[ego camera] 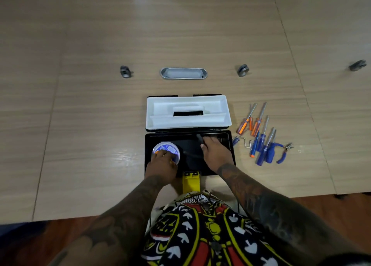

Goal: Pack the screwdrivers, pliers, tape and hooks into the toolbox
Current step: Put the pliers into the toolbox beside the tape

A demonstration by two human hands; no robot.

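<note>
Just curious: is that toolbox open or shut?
Open. The toolbox shows its black interior, with the white tray sitting behind it and both hands reaching inside.

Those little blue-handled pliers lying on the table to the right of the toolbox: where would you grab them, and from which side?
Grip the blue pliers across both handles, coming straight down from above. They lie flat on the table, jaws pointing away right, handles curving toward the screwdrivers, which crowd their left side.

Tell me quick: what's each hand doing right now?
Left hand: grip closed on the round blue-and-white roll of tape, over the open black toolbox.
Right hand: inside the toolbox, on a dark tool; grip cannot be told.
</note>
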